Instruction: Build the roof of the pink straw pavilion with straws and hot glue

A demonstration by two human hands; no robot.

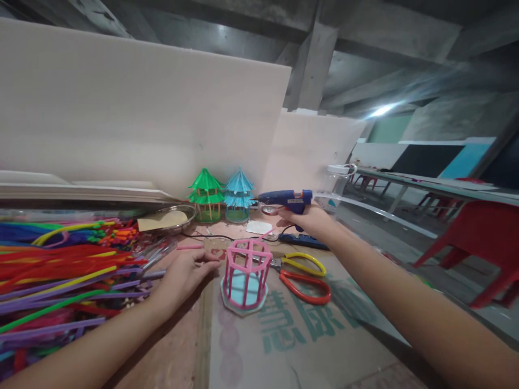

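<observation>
My right hand (310,220) reaches far across the table and grips the handle of a blue glue gun (286,200). Resting on the table, my left hand (184,273) has its fingers curled, fingertips close to a pink stick cage (247,273) that stands on a light blue disc. A short pink stick (190,247) lies just beyond the left hand. Whether the left fingers pinch anything is unclear.
Scissors with yellow and red handles (302,273) lie right of the cage. A green model pavilion (206,194) and a blue one (238,194) stand at the back. Coloured sticks (60,270) pile up on the left, with a metal dish (178,216) behind. Red chairs (478,243) stand at right.
</observation>
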